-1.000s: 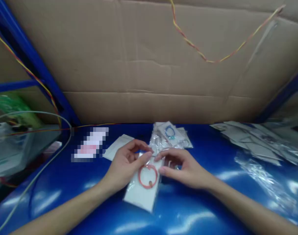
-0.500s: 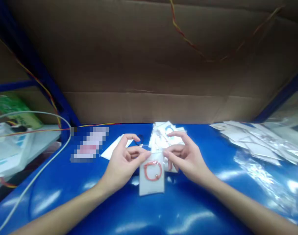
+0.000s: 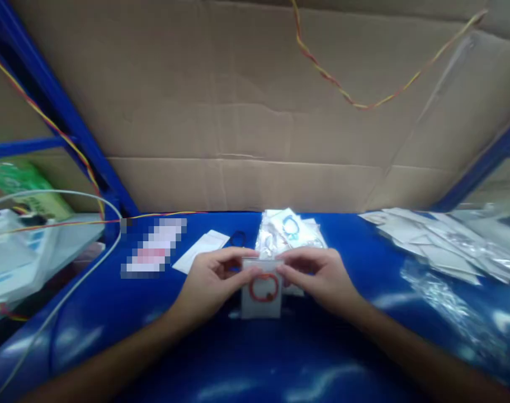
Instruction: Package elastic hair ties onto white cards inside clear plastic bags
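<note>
Between my two hands hangs a small clear plastic bag (image 3: 261,308) with a white card inside. On the card shows a red cord bracelet (image 3: 263,288) with a small bead at its lower right. My left hand (image 3: 221,274) pinches the bag's upper left edge between thumb and index finger. At the upper right edge, my right hand (image 3: 316,274) pinches it the same way. Just behind the hands lies a pile of bagged cards (image 3: 292,229), the top one bearing a blue bracelet. A dark cord loop (image 3: 237,238) lies behind my left fingers, partly hidden.
White cards (image 3: 204,246) lie left of the pile, beside a pixelated pinkish sheet (image 3: 156,246). More white cards (image 3: 431,240) spread at the right, with clear empty bags (image 3: 443,302) in front. A cardboard wall (image 3: 255,129) closes off the back of the blue table (image 3: 238,369). A white cable (image 3: 70,291) curves at the left.
Both index fingers have come down from a raised position onto the bag's top edge. The bag's lower end has risen slightly. The cardboard looks brighter and my arms darker.
</note>
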